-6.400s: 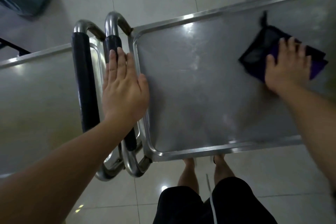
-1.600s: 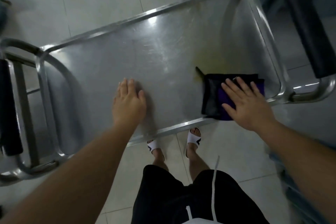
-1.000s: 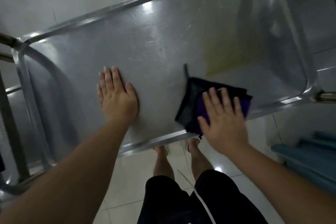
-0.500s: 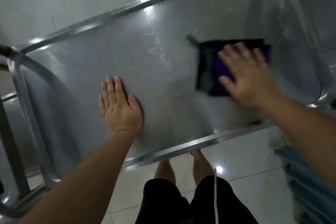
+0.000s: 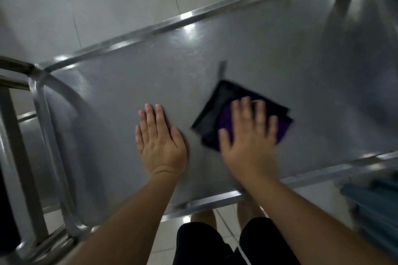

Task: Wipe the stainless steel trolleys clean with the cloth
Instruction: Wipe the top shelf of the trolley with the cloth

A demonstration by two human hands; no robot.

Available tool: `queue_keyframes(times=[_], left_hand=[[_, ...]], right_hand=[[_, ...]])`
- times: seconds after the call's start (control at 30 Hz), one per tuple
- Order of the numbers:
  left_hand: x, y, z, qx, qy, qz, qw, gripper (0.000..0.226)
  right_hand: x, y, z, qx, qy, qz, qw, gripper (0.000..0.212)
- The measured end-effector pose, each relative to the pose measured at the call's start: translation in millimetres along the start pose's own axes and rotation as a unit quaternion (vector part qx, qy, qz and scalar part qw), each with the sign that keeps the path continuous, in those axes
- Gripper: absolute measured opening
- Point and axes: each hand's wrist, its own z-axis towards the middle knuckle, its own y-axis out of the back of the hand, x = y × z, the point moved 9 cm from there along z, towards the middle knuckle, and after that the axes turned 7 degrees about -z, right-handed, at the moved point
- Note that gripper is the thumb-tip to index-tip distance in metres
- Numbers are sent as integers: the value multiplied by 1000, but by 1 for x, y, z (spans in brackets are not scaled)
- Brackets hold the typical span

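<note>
A stainless steel trolley top (image 5: pixel 247 49) with a raised rim fills the middle of the view. A folded dark purple cloth (image 5: pixel 215 118) lies on it, right of centre, blurred. My right hand (image 5: pixel 247 135) presses flat on the cloth with spread, straight fingers. My left hand (image 5: pixel 160 140) rests flat on the bare steel just left of the cloth, fingers straight and together. The two hands are close, a small gap apart.
The trolley's curved steel handle frame (image 5: pixel 43 135) stands at the left, with a second trolley's dark handle (image 5: pixel 6 211) at the far left edge. Pale floor tiles (image 5: pixel 107 2) lie beyond. Something blue (image 5: pixel 374 206) sits at the right. My legs in black shorts (image 5: pixel 215 243) stand below the near rim.
My right hand has slid the cloth back toward the near rim and to the left, closer to my left hand. The left hand has stayed flat in the same place.
</note>
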Motion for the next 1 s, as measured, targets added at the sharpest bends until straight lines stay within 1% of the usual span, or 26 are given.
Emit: queue_keyframes(times=[0.07,0.13,0.17,0.2,0.23,0.27,0.33,0.43,0.53,0.6,0.67,0.7,0.73,0.77,0.8,0.87,0.93,0.97,1.0], left_hand=[[0,0,1,6,1,-2,1000,70],[-1,0,1,7,7,-4,1000,69],[0,1,1,6,10,-4,1000,68],[1,1,1,6,9,-3,1000,68],[1,0,1,9,5,-1,1000,69],[1,0,0,11,2,0,1000,70],[1,-1,0,10,1,1,1000,70],[1,-1,0,7,0,-1,1000,70],[1,-1,-1,6,-4,-3,1000,71],[2,-2,-1,5,-6,-3,1000,71],[3,-2,0,5,-5,0,1000,71],[3,-2,0,7,-5,0,1000,71],[2,-2,0,7,-5,-1,1000,71],[3,-2,0,6,-4,-1,1000,71],[3,-2,1,5,-4,-2,1000,71],[3,-1,1,3,-4,-4,1000,71],[2,-1,2,1,-4,-4,1000,71],[2,-1,2,1,-3,-5,1000,71],[3,-1,2,1,-2,-5,1000,71]], right_hand=[[51,-6,2,11,168,-16,986,73],[62,-5,17,-1,307,-36,951,69],[57,-2,26,-8,357,-46,933,67],[47,1,39,-9,389,-57,919,67],[32,4,54,-8,400,-68,914,67],[13,8,74,-8,389,-72,919,68],[-39,17,122,-2,313,-62,948,71],[-142,29,183,7,144,-61,988,73],[-222,34,203,15,-15,-44,999,73],[-239,35,201,11,-144,-14,989,75],[-223,37,188,-11,-286,30,958,77],[-204,38,179,-20,-329,50,943,77],[-179,39,172,-22,-338,61,939,77],[-148,39,164,-22,-317,62,946,75],[-114,38,155,-21,-277,55,959,74],[-45,33,136,-13,-164,31,986,74],[22,23,123,10,2,2,1000,75],[49,18,119,25,100,-10,995,76],[69,14,117,37,198,-23,979,75]])
